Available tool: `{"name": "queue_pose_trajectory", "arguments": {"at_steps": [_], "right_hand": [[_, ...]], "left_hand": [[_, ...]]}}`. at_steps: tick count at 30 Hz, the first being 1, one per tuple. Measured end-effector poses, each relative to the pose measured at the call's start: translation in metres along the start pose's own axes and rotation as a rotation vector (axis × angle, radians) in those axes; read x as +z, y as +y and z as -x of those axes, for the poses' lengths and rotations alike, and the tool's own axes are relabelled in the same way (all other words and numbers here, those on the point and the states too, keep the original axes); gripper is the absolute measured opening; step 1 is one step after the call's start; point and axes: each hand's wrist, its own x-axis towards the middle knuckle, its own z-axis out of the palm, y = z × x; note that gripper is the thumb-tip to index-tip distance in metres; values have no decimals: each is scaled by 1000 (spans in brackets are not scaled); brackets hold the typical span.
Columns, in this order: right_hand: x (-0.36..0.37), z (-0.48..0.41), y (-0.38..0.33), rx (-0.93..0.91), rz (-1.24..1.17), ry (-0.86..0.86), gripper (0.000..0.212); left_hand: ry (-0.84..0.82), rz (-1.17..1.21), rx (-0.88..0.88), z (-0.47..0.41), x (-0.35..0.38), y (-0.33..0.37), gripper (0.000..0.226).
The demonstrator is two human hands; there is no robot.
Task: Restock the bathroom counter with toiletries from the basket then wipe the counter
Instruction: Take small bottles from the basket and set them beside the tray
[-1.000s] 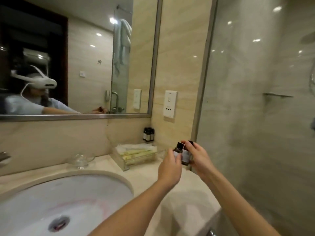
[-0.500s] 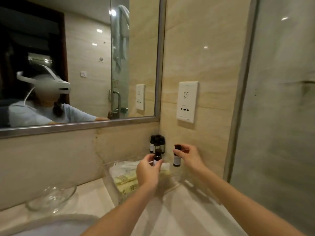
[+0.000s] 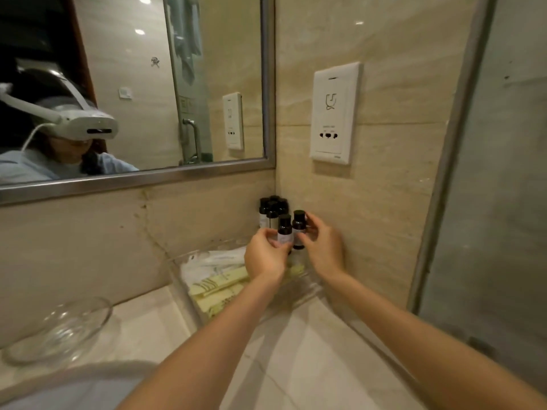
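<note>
Your left grip (image 3: 265, 257) is closed round a small dark bottle (image 3: 284, 232), thumb and fingers curled about its pale label, so that only the black cap and upper body show. Your right grip (image 3: 322, 247) holds a second dark bottle (image 3: 298, 226) at three o'clock of the first. Its fingers wrap behind the bottle and its thumb lies low at the front. Both bottles stand upright, so close together that you cannot tell whether they touch. Your fingers and the tray's far wall mask what lies beneath them, so you cannot tell whether either rests on the surface (image 3: 296, 365).

At twelve o'clock of your grips, a cluster of like bottles (image 3: 270, 210) is tucked into the corner where the two walls meet. They overlap, and their number is hard to make out.

At seven o'clock of the grips sits a clear tray (image 3: 189, 291) holding pale yellow and white sachets (image 3: 216, 284). Your left wrist covers its right part, and the print on the sachets is too blurred to read. A glass bowl (image 3: 59, 329) stands on the surface at eight o'clock of the view. Below it is the basin rim (image 3: 74, 377), cut off by the bottom edge.

The mirror (image 3: 177, 84) at ten o'clock is cropped at the top and left. It reflects a person in a white headset and a pale blue top. A white socket plate (image 3: 333, 113) hangs on the side wall at one o'clock. The cloudy shower glass (image 3: 503, 202) at three o'clock hides whatever is behind it.
</note>
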Motion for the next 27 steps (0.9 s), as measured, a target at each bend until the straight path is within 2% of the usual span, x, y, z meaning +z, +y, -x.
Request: {"name": "queue_pose_trajectory", "arguments": {"at_steps": [5,9,15,27], "right_hand": [[-2,23,1,118,-68,16,50],[-3,35,0,44,120,-77,37],[5,19,-4,75,320,-203,41],[32,-5,-4,35,353,-124,34]], "left_hand": [[13,-18,-10,6,-4,-1,23],[-1,-13,-26,3,-5,-3,21],[16,-62,-45,-11,-2,-2,25],[56,-151,35,-42,13,-4,20]]}}
